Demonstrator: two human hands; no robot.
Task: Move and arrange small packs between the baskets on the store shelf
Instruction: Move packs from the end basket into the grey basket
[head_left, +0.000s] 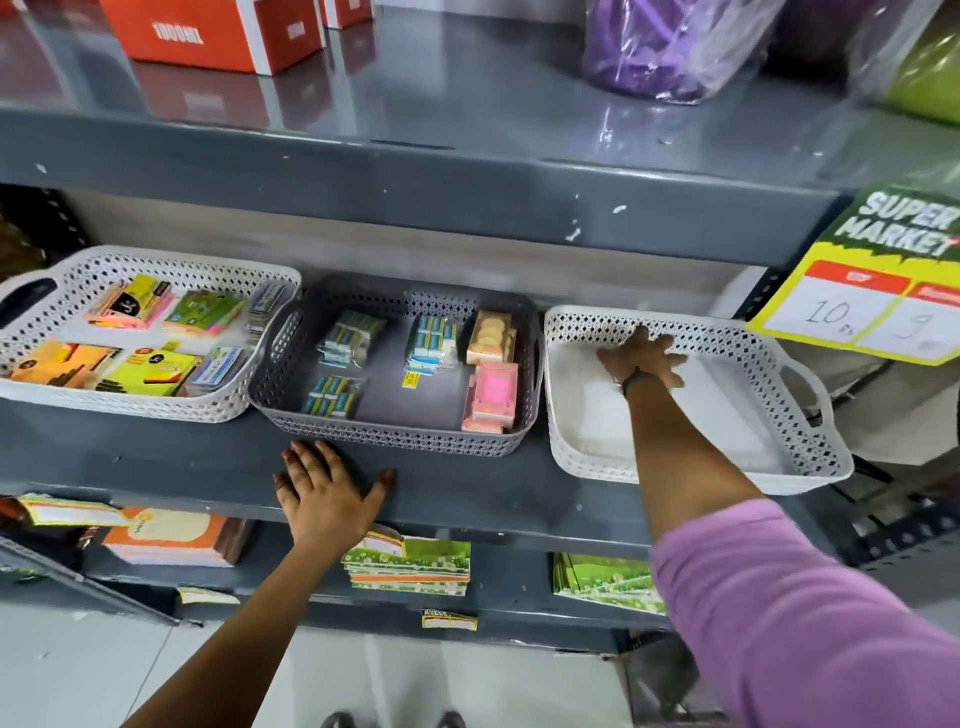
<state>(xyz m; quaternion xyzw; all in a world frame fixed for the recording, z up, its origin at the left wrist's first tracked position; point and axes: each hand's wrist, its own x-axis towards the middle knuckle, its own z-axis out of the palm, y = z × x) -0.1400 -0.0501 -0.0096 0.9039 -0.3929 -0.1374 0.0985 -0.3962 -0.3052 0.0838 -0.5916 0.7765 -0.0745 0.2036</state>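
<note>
the right hand (643, 358) is spread, fingers splayed, holding nothing, reaching into the white basket (810, 457) on the right, which looks empty. the left hand (324, 493) lies flat and open on the shelf edge (493, 493), just in front of the grey basket (395, 441), gripping nothing. the packs sit elsewhere: blue ones (352, 335) and pink ones (493, 389) in the grey basket, bright mixed packs (150, 366) in the left basket (52, 395). this looks like a moment between transfers. next, a hand likely needs to pinch a pack from the grey basket and set it squarely in the empty one.
</note>
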